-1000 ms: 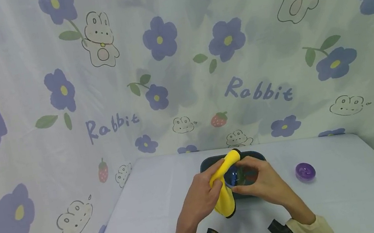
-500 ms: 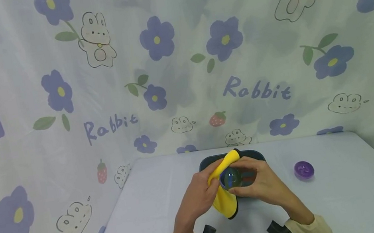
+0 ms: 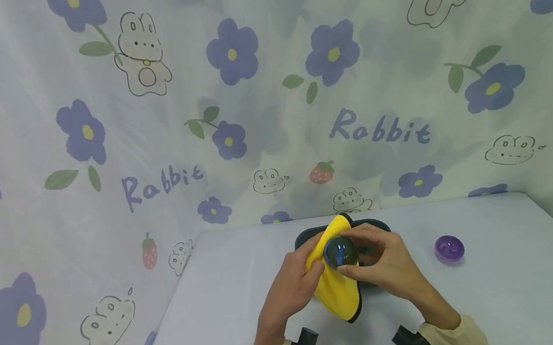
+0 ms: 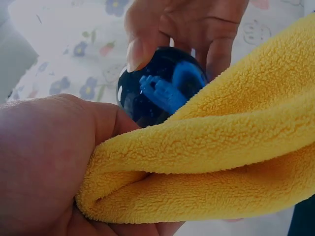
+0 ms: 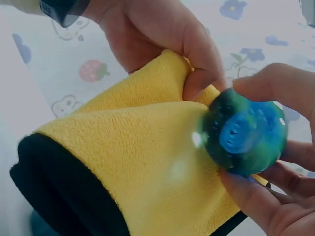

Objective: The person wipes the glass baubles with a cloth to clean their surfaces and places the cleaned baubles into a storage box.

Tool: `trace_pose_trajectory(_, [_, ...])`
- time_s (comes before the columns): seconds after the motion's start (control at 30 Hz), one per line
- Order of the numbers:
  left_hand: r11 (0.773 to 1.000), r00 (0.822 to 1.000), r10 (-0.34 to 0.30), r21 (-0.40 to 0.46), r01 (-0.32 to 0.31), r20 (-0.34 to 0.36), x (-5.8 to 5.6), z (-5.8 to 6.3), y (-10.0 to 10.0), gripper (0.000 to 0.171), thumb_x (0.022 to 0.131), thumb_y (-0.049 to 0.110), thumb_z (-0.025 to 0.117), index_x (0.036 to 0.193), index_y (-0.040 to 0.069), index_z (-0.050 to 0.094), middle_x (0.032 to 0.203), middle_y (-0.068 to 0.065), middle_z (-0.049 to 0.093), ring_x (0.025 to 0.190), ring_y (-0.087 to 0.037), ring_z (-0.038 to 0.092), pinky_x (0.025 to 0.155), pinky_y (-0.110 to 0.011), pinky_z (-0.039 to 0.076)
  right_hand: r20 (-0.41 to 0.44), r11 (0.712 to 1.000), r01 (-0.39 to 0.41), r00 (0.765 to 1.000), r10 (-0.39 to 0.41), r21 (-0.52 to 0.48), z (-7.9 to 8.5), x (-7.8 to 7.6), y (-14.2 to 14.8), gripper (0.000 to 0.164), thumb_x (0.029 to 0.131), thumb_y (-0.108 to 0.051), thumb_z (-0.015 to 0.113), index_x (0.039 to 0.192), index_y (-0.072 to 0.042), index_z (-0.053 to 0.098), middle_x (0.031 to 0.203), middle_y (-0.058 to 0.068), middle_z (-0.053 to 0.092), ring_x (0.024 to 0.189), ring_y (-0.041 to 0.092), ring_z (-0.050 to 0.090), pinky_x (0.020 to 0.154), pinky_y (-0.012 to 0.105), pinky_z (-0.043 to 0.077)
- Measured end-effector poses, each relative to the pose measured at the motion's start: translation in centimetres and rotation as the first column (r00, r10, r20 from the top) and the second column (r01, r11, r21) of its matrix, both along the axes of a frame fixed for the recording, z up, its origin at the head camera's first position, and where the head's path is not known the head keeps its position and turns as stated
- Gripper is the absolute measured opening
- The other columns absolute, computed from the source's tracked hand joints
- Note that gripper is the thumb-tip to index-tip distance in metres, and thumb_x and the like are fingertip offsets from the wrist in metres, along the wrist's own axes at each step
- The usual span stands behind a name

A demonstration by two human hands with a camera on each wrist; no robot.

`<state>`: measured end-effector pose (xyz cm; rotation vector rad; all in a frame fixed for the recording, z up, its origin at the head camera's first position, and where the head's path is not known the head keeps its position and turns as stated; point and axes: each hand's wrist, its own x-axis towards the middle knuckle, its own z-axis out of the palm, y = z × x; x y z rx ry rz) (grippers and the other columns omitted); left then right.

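A yellow towel (image 3: 339,297) with a dark edge hangs folded from my left hand (image 3: 293,283), which grips it between thumb and fingers. Beside it, my right hand (image 3: 396,262) pinches a dark, see-through ball (image 3: 341,252) between thumb and fingertips. Blue shapes show within the ball (image 5: 246,132) in the right wrist view. In the left wrist view, the fluffy towel (image 4: 211,147) covers part of the ball's (image 4: 157,93) near side. Both hands are raised above the table, close together.
Behind the hands stands a dark rectangular container (image 3: 312,231), mostly hidden by them. To the right, a small round purple dish-like object (image 3: 449,248) lies on the white table (image 3: 212,313). A printed curtain (image 3: 276,101) hangs at the back.
The ball has come up and slightly left in front of the towel, showing more fully. More of the towel hangs spread out below it. Both hands keep their holds.
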<state>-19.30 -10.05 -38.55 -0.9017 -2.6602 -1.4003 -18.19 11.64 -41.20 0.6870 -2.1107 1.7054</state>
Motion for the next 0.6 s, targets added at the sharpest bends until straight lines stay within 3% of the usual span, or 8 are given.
trace_pose_trajectory(0.27, [1.0, 0.998, 0.012, 0.005, -0.012, 0.062, 0.16, 0.09, 0.22, 0.055, 0.099, 0.012, 0.044, 0.154, 0.009, 0.047, 0.097, -0.005, 0.065, 0.073, -0.011, 0.06, 0.068, -0.024, 0.053, -0.007, 0.998, 0.016, 1.0, -0.017, -0.061, -0.21, -0.36, 0.09, 0.055, 0.077, -0.003, 0.087, 0.128, -0.008, 0.069, 0.129, 0.015, 0.064, 0.109, 0.007, 0.071, 0.084, 0.029, 0.061])
trace_pose_trajectory(0.6, [1.0, 0.997, 0.022, -0.005, -0.021, 0.072, 0.56, 0.3, 0.49, 0.057, 0.097, 0.012, 0.045, 0.154, 0.009, 0.047, 0.099, -0.005, 0.066, 0.074, -0.013, 0.062, 0.069, -0.025, 0.054, 0.009, 0.997, 0.059, 0.998, -0.059, -0.053, -0.26, -0.58, 0.65, 0.058, 0.078, -0.004, 0.086, 0.132, -0.006, 0.064, 0.131, 0.015, 0.067, 0.112, 0.003, 0.068, 0.09, 0.028, 0.06])
